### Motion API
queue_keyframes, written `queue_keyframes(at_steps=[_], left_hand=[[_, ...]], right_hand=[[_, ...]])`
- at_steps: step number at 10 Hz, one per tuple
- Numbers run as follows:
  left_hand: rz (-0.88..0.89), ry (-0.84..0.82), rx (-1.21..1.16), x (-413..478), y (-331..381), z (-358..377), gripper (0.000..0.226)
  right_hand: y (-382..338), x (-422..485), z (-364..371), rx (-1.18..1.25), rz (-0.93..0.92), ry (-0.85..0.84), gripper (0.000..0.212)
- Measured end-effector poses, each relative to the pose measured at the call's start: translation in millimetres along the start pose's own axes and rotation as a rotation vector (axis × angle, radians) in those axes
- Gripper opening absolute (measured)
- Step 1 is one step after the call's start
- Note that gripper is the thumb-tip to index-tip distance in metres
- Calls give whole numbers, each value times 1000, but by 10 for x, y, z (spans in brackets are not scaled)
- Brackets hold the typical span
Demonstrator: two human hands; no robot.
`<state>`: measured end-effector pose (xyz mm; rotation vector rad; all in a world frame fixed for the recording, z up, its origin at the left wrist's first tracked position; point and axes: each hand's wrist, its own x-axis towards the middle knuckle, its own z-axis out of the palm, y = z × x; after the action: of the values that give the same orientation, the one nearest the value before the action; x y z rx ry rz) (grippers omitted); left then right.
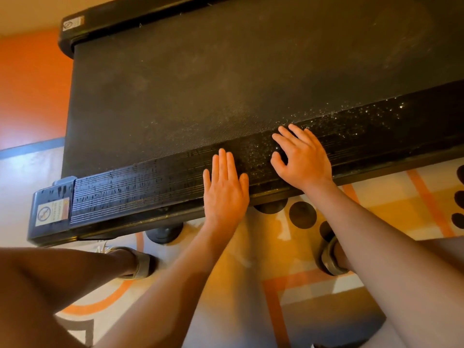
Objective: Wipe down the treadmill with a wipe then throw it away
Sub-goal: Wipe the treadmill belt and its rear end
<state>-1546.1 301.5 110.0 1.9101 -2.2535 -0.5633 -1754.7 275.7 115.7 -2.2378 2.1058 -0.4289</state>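
**Hand state.** The left hand (pixel 226 189) is flat, palm down, with its fingers straight and close together. The right hand (pixel 302 159), just to its right and slightly farther forward, is also palm down, with its fingers spread and the thumb held apart. Neither hand grips anything visible. Both lie over the near side rail (pixel 125 192) of the treadmill (pixel 105 23). Whether the palms press on the rail or hover just above it cannot be determined.

**Location of the wipe.** No wipe is in view. It cannot be determined whether one lies hidden under a palm.

**Surface condition.**
- Left of the left hand, the rail carries wet streaks (pixel 130 182) that run out to the end cap (pixel 50 209) and its warning label (pixel 51 213).
- Between the hands and to the right of the right hand, white specks (pixel 351 116) cover the rail.
- Beyond the fingertips, the running belt (pixel 155 101) looks dull and dusty.

**Surroundings.** Below the wrists, a rubber foot (pixel 164 234) supports the frame on a patterned rug (pixel 376 209). The person's sandals (pixel 143 264) stand near either forearm.

**Step in hand.** Judged from the streaks, wiping of the rail is partly done. The section left of the hands appears treated, and the section to the right does not.

**Next move.** Locate the wipe and secure it under one palm. Draw it rightward along the specked section with steady downward pressure, then continue onto the belt. Disposal follows only after all surfaces are covered.
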Motion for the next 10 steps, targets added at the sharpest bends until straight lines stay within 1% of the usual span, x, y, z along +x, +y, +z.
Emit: queue_keyframes(at_steps=[1, 2, 3, 4, 5, 6, 7, 8, 9, 10], left_hand=[[-22, -8, -3, -244, 24, 50, 63], [-44, -26, -2, 68, 56, 30, 64], [-18, -72, -12, 477, 70, -36, 65], [10, -94, -54, 658, 62, -61, 64], [44, -58, -108, 572, 29, -24, 62], [68, -57, -192, 466, 20, -9, 60], [102, -42, -363, 387, 28, -102, 59], [127, 36, -407, 247, -93, -206, 57], [93, 93, -332, 139, -345, -287, 57], [-21, 81, -206, 111, -683, -330, 56]], right_hand=[[-5, -12, 3, 5, -2, 4, 55], [-1, -4, -13, 4, -2, 4, 55], [-3, 1, -21, -3, 1, -1, 55], [-5, 3, -34, 0, 1, -5, 54], [-6, -3, -26, 0, 7, -5, 54], [-7, -2, -18, 2, 6, -3, 53], [-10, 2, -23, 1, 8, -10, 54], [-15, 0, -34, -2, 11, -21, 54], [-31, -9, -54, -3, 12, -44, 54], [-67, -8, -78, -20, 22, -81, 51]])
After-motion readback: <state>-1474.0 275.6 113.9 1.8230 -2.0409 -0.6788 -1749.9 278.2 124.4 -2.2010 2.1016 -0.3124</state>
